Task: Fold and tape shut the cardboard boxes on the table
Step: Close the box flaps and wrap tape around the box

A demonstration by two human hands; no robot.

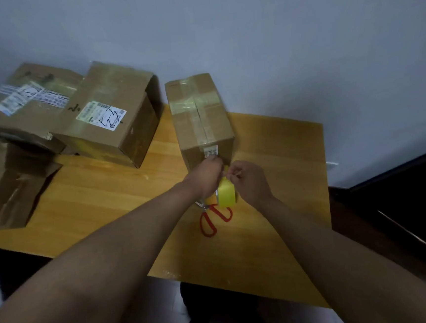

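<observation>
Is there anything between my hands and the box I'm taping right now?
Nothing visible blocks them. Both hands, left and right, are already at the near end of the narrow box, working the yellow tape roll. The red scissors lie on the table behind them, nearer you.

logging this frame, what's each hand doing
Left hand: fingers curled at the box end, apparently pinching the tape end.
Right hand: grip closed on the yellow tape roll.
</observation>
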